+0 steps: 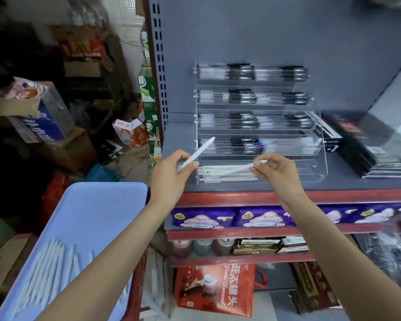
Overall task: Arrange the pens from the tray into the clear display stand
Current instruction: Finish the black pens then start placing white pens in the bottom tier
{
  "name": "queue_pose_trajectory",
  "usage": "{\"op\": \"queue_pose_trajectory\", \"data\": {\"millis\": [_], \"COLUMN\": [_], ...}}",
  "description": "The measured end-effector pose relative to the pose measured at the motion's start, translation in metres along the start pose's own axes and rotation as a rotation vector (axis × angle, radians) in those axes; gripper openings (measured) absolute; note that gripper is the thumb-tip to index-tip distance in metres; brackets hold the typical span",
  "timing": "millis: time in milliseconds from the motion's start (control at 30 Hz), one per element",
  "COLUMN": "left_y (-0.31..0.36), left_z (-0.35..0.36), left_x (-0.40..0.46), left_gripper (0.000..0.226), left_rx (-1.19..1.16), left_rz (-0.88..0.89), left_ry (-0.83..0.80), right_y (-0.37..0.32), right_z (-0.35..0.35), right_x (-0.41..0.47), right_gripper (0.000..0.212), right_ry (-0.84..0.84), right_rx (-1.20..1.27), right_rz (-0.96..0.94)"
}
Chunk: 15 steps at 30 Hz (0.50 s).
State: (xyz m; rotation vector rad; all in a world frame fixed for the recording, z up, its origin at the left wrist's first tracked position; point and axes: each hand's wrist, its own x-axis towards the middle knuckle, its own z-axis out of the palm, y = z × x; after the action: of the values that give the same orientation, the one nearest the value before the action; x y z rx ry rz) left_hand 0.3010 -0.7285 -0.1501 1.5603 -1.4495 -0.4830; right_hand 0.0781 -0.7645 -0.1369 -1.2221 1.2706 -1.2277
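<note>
My left hand (169, 174) pinched a slim white plastic pen (198, 154) between thumb and fingertips, its tip angled up and away toward the tiered clear acrylic display stand (320, 167) on the grey shelf (368, 184); my right hand (277, 171) held a second white pen (241, 169) by one end, the far end dipping into the stand's lowest trough, where a few white pens (227, 176) already lay side by side at the left; the upper tiers held darker pens, too blurred to count. Low to my left sat the pale blue plastic tray (90, 216) with a row of white pens (49, 269) waiting in it.

The risks, as I judged them: the right pen went in at a slant, so it might have bridged across the others instead of settling flat; letting go too soon could have sent it rolling crooked or knocked the laid pens askew; my left pen, held lightly and clear of the stand, could have slipped and dropped off the shelf edge toward the floor; a nudge of either wrist against the light acrylic might have shifted the whole stand.
</note>
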Motion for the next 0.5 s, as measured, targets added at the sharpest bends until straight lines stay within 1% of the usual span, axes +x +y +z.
{"op": "queue_pose_trajectory", "data": {"millis": [100,233,367,433,500], "left_y": [0.001,0.003,0.004,0.004,0.005], "left_z": [0.004,0.008,0.007,0.006,0.004], "left_x": [0.002,0.002,0.001,0.000,-0.001], "left_gripper": [0.012,0.012,0.012,0.011,0.010], "left_rx": [0.004,0.017,0.019,0.027,0.051], "left_rz": [-0.006,-0.026,-0.037,-0.032,-0.014], "left_ry": [-0.022,-0.031,-0.044,-0.052,-0.035], "right_y": [0.001,0.004,0.003,0.002,0.000], "right_z": [-0.002,-0.002,0.003,0.003,0.003], "right_x": [0.006,0.011,0.015,0.017,0.018], "right_gripper": [0.005,0.018,0.007,0.005,0.007], "right_ry": [-0.053,-0.091,-0.105,-0.130,-0.154], "right_rx": [-0.163,-0.500,-0.716,-0.827,-0.871], "right_rz": [-0.021,-0.119,-0.222,-0.235,-0.215]}}
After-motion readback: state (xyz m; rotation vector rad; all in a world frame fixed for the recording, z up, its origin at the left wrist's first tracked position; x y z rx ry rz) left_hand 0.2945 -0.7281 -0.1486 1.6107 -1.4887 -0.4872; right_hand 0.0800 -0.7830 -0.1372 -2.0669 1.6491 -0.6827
